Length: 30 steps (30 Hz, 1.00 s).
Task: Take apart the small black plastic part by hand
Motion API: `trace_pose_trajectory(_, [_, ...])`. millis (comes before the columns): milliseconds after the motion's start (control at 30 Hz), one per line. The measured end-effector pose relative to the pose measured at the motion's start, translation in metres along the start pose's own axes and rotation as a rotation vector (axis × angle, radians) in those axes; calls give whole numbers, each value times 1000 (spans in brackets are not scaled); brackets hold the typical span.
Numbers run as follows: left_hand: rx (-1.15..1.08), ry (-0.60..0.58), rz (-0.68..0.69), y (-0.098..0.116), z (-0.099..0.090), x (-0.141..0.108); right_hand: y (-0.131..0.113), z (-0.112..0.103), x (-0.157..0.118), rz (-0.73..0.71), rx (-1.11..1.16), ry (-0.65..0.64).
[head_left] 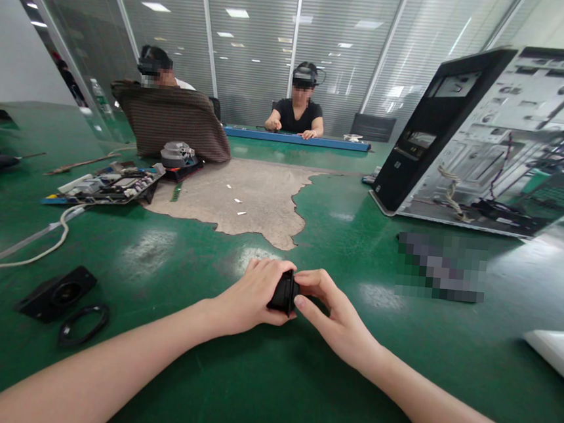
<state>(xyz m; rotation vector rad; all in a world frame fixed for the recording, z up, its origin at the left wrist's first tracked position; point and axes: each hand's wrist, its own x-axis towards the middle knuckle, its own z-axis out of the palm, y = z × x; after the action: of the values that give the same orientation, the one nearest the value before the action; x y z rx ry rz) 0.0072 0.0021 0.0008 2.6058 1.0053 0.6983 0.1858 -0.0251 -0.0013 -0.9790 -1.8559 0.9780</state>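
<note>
A small black part with a flat flange (285, 293) is held between my two hands, just above the green table (256, 393). My left hand (260, 293) wraps round its left side, fingers over the top and thumb below. From the right, my right hand (326, 305) pinches its edge between thumb and fingertips. Much of the part is covered by my fingers, so its exact kind cannot be made out. To the left of my forearm lie a black housing with a round opening (57, 294) and a black ring (83, 341).
An opened computer case (436, 139) stands at the right. A circuit board assembly (107, 183), a pale cable (60, 231) and a brown cloth-covered object (171, 119) are at the left. A white object (558, 354) lies at the right edge. Two people sit across the table.
</note>
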Motion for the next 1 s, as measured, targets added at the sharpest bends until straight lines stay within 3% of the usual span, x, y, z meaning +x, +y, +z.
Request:
trace_pose_trajectory(133, [-10, -2, -5, 0, 0, 0, 1, 1, 2, 0, 5, 38])
trace_pose_trajectory(333, [-17, 7, -7, 0, 1, 1, -2, 2, 2, 111, 58, -8])
trace_pose_trajectory(500, [0, -11, -3, 0, 0, 0, -1, 0, -1, 25, 36, -39])
trace_pose_trajectory(667, [1, 2, 4, 0, 1, 0, -1, 0, 0, -48, -59, 32])
trace_pose_trajectory(900, [-10, 2, -5, 0, 0, 0, 1, 3, 1, 63, 18, 8])
trace_pose_trajectory(1000, [-2, 1, -7, 1, 0, 0, 1, 2, 0, 42, 23, -21])
